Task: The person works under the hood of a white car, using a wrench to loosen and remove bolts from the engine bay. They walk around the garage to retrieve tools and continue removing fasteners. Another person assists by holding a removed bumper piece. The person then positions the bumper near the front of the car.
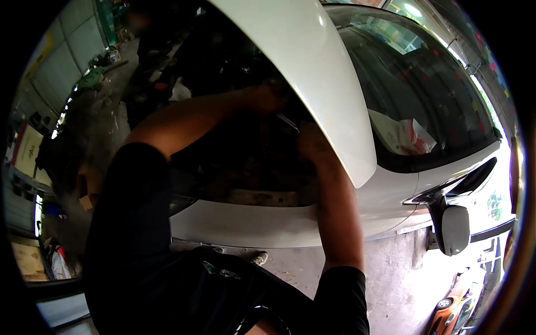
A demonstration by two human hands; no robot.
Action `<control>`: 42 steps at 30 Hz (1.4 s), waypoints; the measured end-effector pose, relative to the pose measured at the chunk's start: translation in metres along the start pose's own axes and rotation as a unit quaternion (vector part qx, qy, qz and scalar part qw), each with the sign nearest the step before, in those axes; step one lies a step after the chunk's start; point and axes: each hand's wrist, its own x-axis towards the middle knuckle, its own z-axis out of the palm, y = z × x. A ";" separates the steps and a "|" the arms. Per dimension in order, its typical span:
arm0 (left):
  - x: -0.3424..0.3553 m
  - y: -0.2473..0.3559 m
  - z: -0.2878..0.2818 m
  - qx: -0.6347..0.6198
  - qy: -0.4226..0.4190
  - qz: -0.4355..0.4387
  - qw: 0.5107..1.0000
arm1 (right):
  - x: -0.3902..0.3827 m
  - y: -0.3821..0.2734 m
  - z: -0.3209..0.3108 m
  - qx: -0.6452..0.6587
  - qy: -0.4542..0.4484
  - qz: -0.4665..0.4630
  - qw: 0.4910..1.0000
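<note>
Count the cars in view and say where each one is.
2. The white car with its raised hood fills the middle, where both hands reach into the engine bay. An orange car sits at the lower right edge. Others may be hidden.

**Workshop floor and surroundings**

A grey concrete floor [391,273], stained and dusty, runs under the white car [268,223]. Daylight falls from the right. Cardboard boxes [28,259] and clutter line the left wall; panelled doors [61,61] stand upper left.
</note>
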 end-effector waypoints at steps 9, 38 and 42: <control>-0.040 0.176 -0.172 -0.435 -0.218 -0.297 0.822 | -0.026 -0.003 -0.022 0.032 -0.055 -0.044 0.997; -0.066 -0.025 -0.058 -0.157 0.040 -0.026 0.986 | 0.007 -0.008 -0.010 0.068 -0.069 -0.030 0.995; -0.065 -0.021 -0.074 -0.112 0.110 -0.004 0.988 | 0.015 -0.023 -0.015 0.072 -0.069 -0.054 0.994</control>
